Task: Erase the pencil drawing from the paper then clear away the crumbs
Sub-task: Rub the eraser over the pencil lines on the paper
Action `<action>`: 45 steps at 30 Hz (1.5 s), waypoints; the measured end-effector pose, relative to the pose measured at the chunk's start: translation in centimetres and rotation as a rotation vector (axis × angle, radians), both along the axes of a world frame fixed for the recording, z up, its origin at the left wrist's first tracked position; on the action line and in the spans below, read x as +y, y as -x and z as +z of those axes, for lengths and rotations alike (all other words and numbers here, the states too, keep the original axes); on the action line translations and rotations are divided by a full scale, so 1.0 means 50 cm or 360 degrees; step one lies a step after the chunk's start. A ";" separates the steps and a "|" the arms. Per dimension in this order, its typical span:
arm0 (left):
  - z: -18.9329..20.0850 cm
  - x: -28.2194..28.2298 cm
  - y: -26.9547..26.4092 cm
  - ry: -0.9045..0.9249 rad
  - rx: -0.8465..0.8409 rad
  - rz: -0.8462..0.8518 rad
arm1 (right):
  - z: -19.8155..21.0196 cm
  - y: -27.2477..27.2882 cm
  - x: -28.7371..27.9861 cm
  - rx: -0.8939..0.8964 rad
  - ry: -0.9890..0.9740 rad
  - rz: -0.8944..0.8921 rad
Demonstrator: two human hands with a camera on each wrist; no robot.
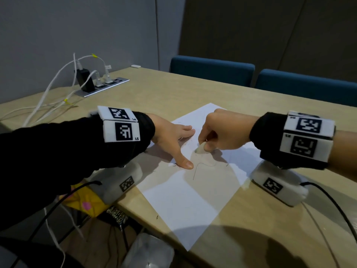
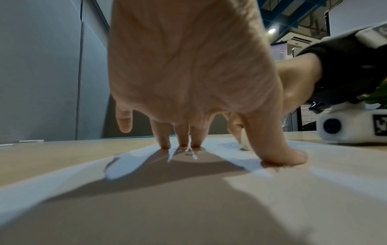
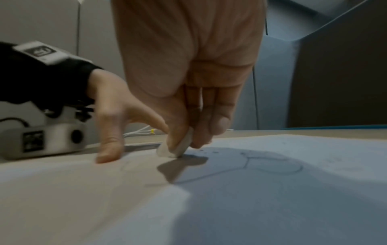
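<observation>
Paper (image 1: 185, 200) nearest us; our left hand (image 1: 170, 138) presses it flat, right hand (image 1: 218, 130) pinches eraser (image 1: 200, 147), pencil line (image 1: 201, 167) just nearer.

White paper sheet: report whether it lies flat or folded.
Flat: the white paper sheet lies spread on the table, left hand pressing it.

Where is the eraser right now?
The eraser is pinched in the right hand, its tip on the paper mid-table in the head view, just right of the left hand's thumb.
</observation>
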State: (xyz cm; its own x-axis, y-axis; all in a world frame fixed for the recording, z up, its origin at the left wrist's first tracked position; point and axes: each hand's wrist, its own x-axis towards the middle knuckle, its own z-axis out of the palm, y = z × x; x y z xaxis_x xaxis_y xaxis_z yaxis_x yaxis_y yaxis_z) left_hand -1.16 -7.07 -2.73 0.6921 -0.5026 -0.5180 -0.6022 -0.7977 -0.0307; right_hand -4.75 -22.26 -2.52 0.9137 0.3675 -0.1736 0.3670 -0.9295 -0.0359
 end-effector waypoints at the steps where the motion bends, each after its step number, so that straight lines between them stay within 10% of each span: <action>1: -0.001 -0.001 0.000 -0.0003 -0.0011 -0.0005 | 0.003 -0.005 0.002 -0.0020 0.0003 -0.0005; 45: 0.000 0.002 -0.001 0.0022 -0.0015 0.0014 | 0.025 -0.036 -0.033 -0.0106 -0.0206 -0.0190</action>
State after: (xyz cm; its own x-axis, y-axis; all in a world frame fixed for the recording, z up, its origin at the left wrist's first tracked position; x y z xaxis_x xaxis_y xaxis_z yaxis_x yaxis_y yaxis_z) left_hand -1.12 -6.95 -2.74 0.7013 -0.5034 -0.5046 -0.5949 -0.8034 -0.0252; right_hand -2.96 -23.93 -1.29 0.9600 0.2713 -0.0697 0.2601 -0.9557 -0.1377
